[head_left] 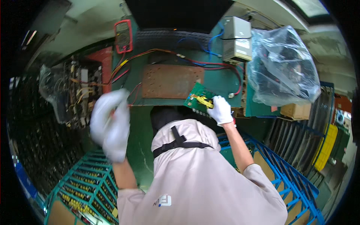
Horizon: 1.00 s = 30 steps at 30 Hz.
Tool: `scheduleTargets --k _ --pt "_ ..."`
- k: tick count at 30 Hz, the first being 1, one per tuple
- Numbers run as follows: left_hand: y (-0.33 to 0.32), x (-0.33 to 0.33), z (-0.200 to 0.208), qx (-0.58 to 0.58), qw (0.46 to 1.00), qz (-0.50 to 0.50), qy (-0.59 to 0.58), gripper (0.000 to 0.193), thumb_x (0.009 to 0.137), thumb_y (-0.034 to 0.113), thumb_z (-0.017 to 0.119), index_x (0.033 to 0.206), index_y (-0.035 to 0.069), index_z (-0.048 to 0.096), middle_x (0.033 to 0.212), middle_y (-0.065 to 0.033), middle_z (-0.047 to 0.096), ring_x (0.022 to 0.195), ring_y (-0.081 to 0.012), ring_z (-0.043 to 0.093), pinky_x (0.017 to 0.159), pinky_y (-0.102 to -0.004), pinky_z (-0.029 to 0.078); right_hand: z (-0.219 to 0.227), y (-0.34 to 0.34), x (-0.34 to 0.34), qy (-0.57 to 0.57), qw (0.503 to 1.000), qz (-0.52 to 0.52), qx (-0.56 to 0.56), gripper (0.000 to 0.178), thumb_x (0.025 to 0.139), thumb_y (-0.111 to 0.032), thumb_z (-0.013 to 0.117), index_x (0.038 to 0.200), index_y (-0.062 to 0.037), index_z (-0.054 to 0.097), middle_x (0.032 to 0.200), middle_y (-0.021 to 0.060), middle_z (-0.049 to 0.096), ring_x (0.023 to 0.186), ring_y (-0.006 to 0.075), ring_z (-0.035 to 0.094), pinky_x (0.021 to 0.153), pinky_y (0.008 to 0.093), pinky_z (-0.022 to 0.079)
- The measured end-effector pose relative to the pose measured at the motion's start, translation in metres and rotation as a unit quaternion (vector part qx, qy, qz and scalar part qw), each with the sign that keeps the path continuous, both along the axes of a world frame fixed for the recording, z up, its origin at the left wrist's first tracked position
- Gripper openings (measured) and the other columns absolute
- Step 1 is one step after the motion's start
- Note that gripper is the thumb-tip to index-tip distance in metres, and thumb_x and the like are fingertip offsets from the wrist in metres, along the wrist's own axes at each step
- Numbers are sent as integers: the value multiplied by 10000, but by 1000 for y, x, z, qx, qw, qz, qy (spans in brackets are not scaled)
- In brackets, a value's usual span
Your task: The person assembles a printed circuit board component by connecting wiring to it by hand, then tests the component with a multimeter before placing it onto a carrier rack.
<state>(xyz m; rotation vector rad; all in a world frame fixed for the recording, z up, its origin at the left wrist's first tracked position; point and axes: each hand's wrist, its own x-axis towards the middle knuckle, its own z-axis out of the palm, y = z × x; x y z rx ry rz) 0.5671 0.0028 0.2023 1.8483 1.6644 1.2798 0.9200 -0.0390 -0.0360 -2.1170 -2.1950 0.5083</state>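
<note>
My right hand [221,111], in a white glove, grips a green circuit board [192,98] at its right side. Yellow parts and a row of pale connectors show on the board, which is tilted over the bench's near edge beside a brown perforated plate [168,82]. My left hand [112,123], also gloved in white, is raised left of my body and smeared by motion. Its fingers cannot be made out. A small orange-red spot shows at it, too blurred to name. Nearest to it are red wires and a red probe [120,75] on the bench.
A red multimeter [123,36] lies at the back left. A grey metal box [237,39] and a clear plastic bag [283,65] are at the right. Cables [157,50] cross the bench [221,80]. Racks [90,180] of boards stand left, and blue racks [292,187] stand right.
</note>
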Motion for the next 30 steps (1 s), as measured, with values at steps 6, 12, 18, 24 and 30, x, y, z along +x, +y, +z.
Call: scheduleTargets --k 6,12,18,24,30 --pt "83 -90 -260 -98 923 -185 323 407 886 225 681 1265 88 621 1380 -119 596 1264 -329 561 1036 -446 470 -4 40 -29 -20 993 115 18 349 683 -236 777 913 -74 569 924 138 601 887 330 628 725 463 524" --pt "127 -79 -309 -129 850 -266 437 678 842 310 746 1442 118 495 1588 -82 386 1440 -313 376 1146 -514 355 -12 97 -100 -36 984 176 -3 324 699 -239 780 893 -66 588 896 148 631 890 337 652 744 475 525" --pt "146 -80 -317 -192 817 -297 455 751 848 338 745 1503 134 441 1622 -54 346 1457 -324 361 1170 -517 334 -24 129 -156 -59 978 193 -42 328 722 -269 779 886 -43 607 896 171 653 878 345 672 730 479 553" --pt "143 -85 -333 -175 833 -280 443 791 800 365 792 1494 184 457 1602 -23 371 1436 -302 385 1152 -542 339 -30 137 -180 -76 978 178 -74 361 731 -295 774 925 -26 632 946 191 670 912 359 676 766 483 565" --pt "145 -84 -328 -195 822 -297 445 763 853 371 737 1520 161 431 1636 -38 328 1451 -323 365 1168 -539 322 -30 144 -180 -77 976 162 -123 384 745 -304 768 961 -12 643 1009 216 668 963 388 665 816 500 558"
